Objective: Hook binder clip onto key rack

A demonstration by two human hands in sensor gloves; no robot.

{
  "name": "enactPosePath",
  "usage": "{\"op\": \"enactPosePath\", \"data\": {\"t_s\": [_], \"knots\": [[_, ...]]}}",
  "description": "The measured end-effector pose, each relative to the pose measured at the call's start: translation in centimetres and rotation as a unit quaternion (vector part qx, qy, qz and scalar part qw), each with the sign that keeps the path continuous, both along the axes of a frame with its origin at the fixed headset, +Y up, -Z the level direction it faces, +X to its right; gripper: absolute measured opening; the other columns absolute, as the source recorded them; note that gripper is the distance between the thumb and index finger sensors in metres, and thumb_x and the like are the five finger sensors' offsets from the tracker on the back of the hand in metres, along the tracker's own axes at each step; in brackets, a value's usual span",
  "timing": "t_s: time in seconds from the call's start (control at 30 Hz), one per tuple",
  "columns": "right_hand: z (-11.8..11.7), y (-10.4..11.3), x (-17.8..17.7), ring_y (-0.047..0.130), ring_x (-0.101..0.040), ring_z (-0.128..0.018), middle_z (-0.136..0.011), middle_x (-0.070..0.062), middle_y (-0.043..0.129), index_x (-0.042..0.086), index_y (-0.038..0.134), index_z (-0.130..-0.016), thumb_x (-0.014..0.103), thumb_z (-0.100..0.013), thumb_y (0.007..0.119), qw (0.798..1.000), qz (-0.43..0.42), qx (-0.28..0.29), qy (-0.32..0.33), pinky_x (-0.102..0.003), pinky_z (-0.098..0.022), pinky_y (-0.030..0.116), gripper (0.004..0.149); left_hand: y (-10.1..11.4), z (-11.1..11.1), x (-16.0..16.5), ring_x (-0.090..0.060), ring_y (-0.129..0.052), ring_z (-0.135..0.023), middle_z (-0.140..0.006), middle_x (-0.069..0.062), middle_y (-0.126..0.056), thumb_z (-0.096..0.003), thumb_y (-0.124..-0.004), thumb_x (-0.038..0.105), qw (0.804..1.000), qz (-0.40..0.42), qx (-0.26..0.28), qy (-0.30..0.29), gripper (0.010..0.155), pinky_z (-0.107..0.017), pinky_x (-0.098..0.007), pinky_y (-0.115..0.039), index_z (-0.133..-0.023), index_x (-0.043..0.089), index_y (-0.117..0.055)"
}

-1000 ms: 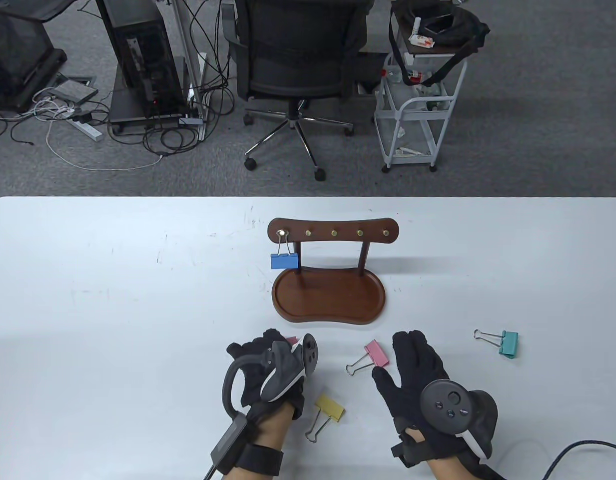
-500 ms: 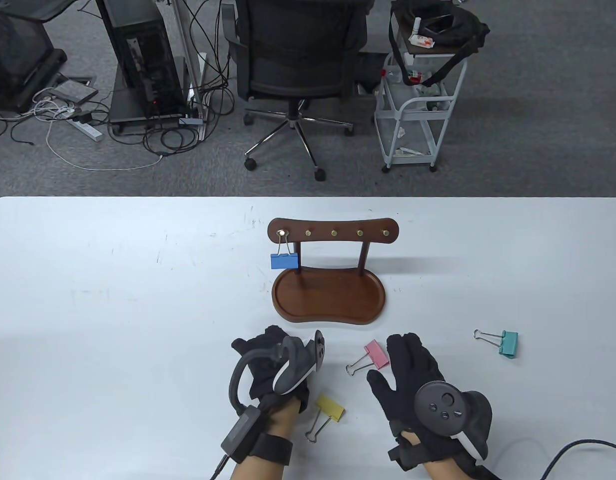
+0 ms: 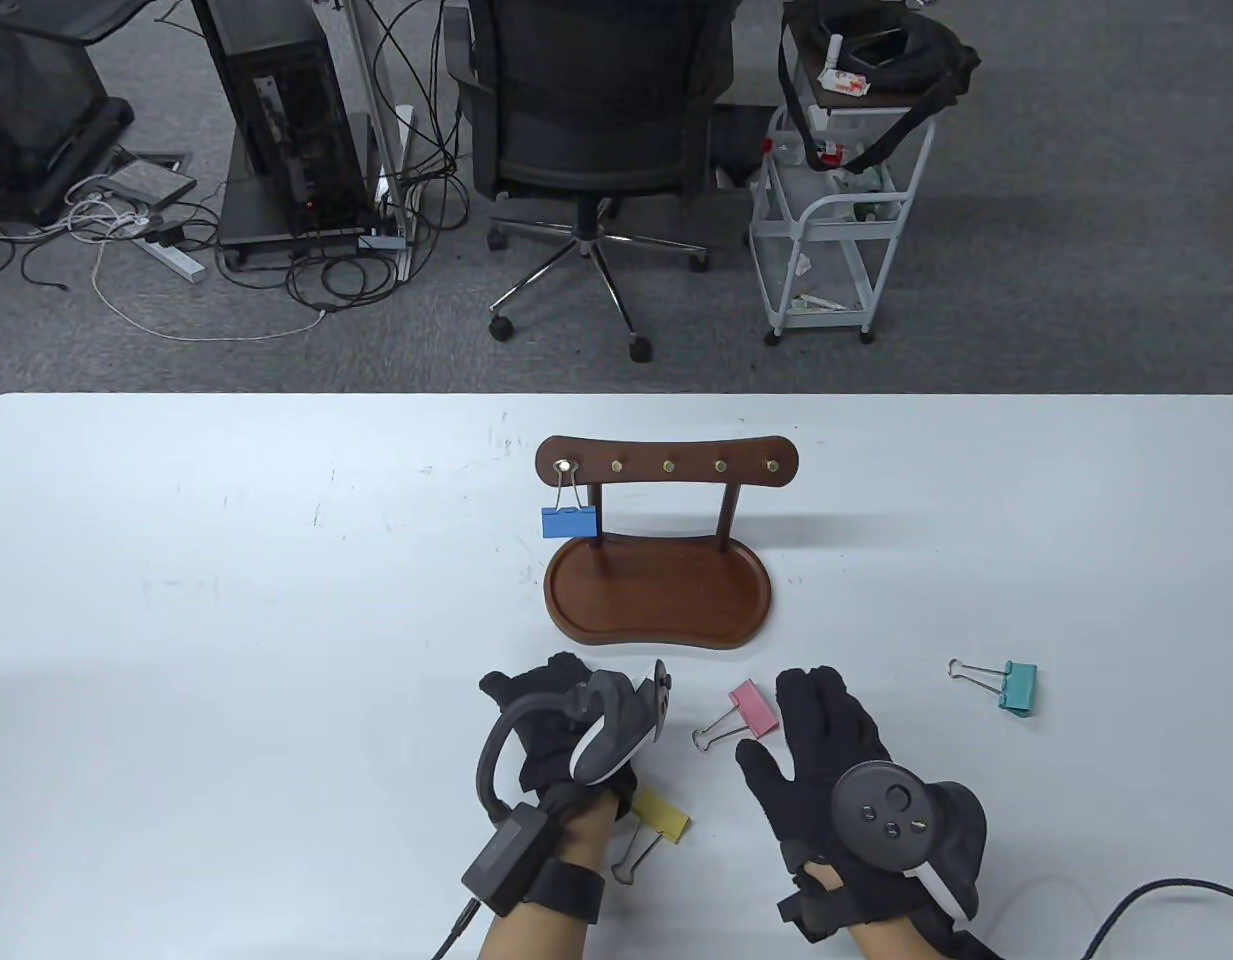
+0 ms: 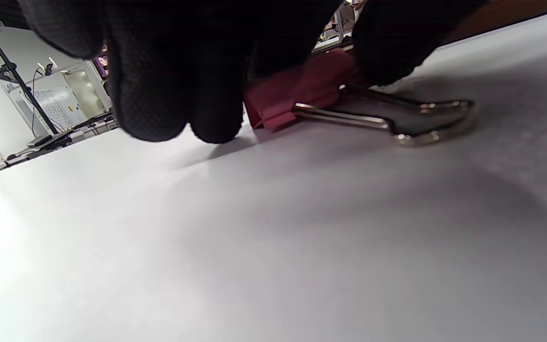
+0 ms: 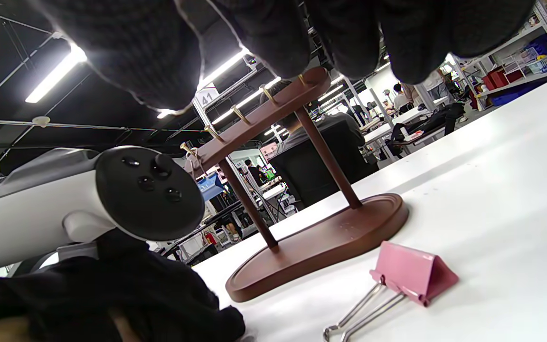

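While the left hand (image 3: 561, 725) curls down on the table (image 3: 226, 650) in front of the rack (image 3: 661, 560), its fingertips (image 4: 207, 109) close around a dark pink clip (image 4: 297, 90) that lies flat on the surface, wire handles (image 4: 397, 118) pointing away from the fingers; whether the clip is lifted at all cannot be told. From above that clip is hidden under the hand. To its right, the right hand (image 3: 836, 740) lies flat with fingers spread, holding nothing, just beside a light pink clip (image 3: 746, 708). A yellow clip (image 3: 656, 815) lies close to the left wrist, and a teal clip (image 3: 1011, 685) sits well apart to the right. On the rack a blue clip (image 3: 569, 520) hangs from the leftmost hook (image 3: 564, 466); the other four hooks are bare
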State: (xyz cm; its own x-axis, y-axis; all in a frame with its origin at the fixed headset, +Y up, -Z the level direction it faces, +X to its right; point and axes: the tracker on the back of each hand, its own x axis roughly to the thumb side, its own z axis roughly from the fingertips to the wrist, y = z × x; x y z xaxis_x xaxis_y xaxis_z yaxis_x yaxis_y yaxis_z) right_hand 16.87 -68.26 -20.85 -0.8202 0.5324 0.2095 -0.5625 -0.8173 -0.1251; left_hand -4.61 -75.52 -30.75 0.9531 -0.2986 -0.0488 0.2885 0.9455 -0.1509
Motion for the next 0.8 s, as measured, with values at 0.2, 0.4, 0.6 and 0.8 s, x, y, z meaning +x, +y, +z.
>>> {"op": "enactPosePath", "data": {"t_s": [0.2, 0.4, 0.6, 0.8], "knots": [[0.0, 0.0, 0.0, 0.062, -0.067, -0.091, -0.112, -0.041, 0.054, -0.002, 0.056, -0.113, 0.048, -0.056, 0.079, 1.0, -0.001, -0.005, -0.001, -0.074, -0.061, 0.056, 0.079, 0.2, 0.1, 0.1, -0.055, -0.097, -0.073, -0.088, -0.029, -0.095, -0.0565, -0.082, 0.051, 1.0, 0.02, -0.002, 0.018, 0.065, -0.065, -0.077, -0.061, -0.106, 0.009, -0.081], [-0.1, 0.0, -0.1, 0.062, -0.067, -0.09, -0.112, -0.041, 0.054, -0.002, 0.056, -0.113, 0.048, -0.056, 0.079, 1.0, -0.002, -0.009, -0.002, -0.074, -0.06, 0.056, 0.079, -0.5, -0.2, 0.2, -0.056, -0.097, -0.073, -0.088, -0.034, -0.093, -0.0553, -0.085, 0.048, 0.999, 0.034, -0.003, 0.019, 0.064, -0.065, -0.077, -0.061, -0.107, 0.01, -0.08], [-0.1, -0.1, 0.0, 0.062, -0.067, -0.09, -0.112, -0.041, 0.054, -0.002, 0.056, -0.113, 0.048, -0.056, 0.079, 1.0, -0.004, -0.013, -0.002, -0.074, -0.06, 0.056, 0.079, -1.0, -0.2, 0.1, -0.058, -0.092, -0.076, -0.092, -0.036, -0.087, -0.0556, -0.082, 0.044, 0.999, 0.038, -0.023, 0.01, 0.071, -0.064, -0.08, -0.057, -0.111, 0.0, -0.071], [-0.2, 0.0, 0.0, 0.062, -0.067, -0.09, -0.112, -0.041, 0.054, -0.002, 0.056, -0.113, 0.048, -0.056, 0.079, 1.0, -0.003, -0.013, -0.001, -0.074, -0.06, 0.056, 0.079, -0.4, 0.1, -0.5, -0.059, -0.089, -0.079, -0.096, -0.036, -0.082, -0.055, -0.081, 0.042, 0.999, 0.029, -0.012, -0.021, 0.077, -0.066, -0.081, -0.053, -0.114, -0.003, -0.062]]}}
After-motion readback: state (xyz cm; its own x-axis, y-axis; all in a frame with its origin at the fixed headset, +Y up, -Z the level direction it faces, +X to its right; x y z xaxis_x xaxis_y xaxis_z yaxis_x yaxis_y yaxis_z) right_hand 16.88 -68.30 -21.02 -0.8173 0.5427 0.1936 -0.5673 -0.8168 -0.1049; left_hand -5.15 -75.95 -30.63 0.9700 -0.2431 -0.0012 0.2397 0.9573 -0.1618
